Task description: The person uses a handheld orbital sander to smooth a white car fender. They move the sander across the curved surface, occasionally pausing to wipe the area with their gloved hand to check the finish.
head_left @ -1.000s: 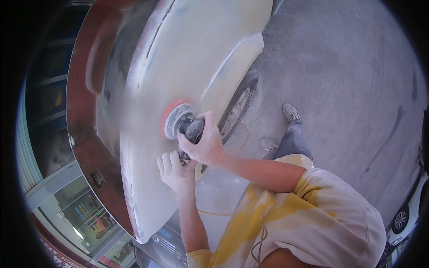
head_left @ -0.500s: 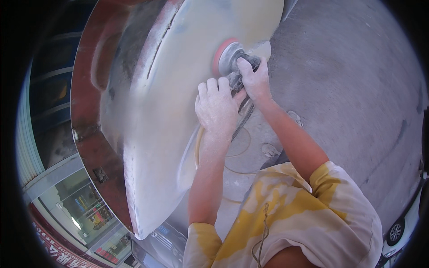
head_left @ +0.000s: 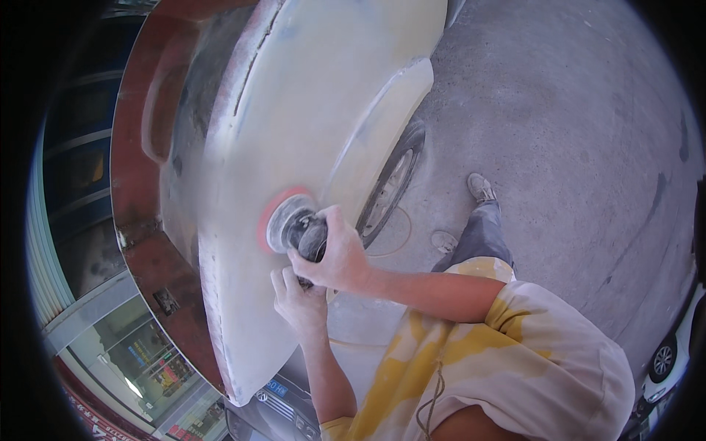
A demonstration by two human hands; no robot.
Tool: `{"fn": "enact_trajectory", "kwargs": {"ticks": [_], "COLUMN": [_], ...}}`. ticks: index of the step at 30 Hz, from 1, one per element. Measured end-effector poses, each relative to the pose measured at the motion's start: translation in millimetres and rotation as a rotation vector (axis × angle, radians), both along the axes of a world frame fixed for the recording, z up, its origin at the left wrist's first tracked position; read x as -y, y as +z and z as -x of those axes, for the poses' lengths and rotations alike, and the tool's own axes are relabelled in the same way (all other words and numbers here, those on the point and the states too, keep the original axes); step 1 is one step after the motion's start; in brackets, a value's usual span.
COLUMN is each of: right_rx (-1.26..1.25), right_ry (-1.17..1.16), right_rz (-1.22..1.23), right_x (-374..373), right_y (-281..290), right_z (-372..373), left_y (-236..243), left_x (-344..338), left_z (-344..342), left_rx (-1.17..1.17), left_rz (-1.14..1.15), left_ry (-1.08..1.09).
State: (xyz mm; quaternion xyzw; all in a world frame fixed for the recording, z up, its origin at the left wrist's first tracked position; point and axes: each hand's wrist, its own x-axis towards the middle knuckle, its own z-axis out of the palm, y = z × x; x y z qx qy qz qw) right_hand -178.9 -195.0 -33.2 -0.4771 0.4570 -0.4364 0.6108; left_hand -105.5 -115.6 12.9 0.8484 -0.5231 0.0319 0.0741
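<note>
Right grip (head_left: pixel 341 253) on dusty sander (head_left: pixel 303 232)

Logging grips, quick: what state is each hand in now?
Dusty left hand: closed on the lower end of the round, red-rimmed black-and-grey sander.
Dusty right hand: closed over its top.

Hands: 2, one left hand (head_left: pixel 301 303), one right hand (head_left: pixel 342 253). Power tools: 1 round sander (head_left: pixel 305 234), carrying 1 pink-red pad (head_left: pixel 262 226). Vehicles: 3 in view — 1 cream-coated car body (head_left: pixel 250 309), 1 grey car (head_left: pixel 298 391), 1 white car (head_left: pixel 688 323). Wheels: 2 visible, 1 spoked car wheel (head_left: pixel 390 187) on the cream body, 1 smaller-looking wheel (head_left: pixel 663 359) on the white car. Shoes: 2, one shoe (head_left: pixel 481 187) and a second shoe (head_left: pixel 444 241). Shirts: 1 yellow-and-white shirt (head_left: pixel 507 353). Cords: 1 twisted cord (head_left: pixel 440 382). Hoses: at least 1 thin hose (head_left: pixel 409 229) — exact number cannot be told.
</note>
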Motion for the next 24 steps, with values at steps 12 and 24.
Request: {"fn": "enact_trajectory", "kwargs": {"ticks": [12,24], "right_rx": [0.009,-0.172], "right_ry": [-0.105,0.066], "right_rz": [-0.008,0.180], "right_x": [68.4,-4.1], "right_y": [-16.7,-5.7], "right_z": [29.3,1.1], "left_y": [-9.0,-30.8], "left_x": [42.4,-25.8], "left_z": [5.9,-27.3], "left_rx": [-0.354,-0.638], "left_rz": [-0.172,0.137], "left_ry": [0.112,-0.005]}}
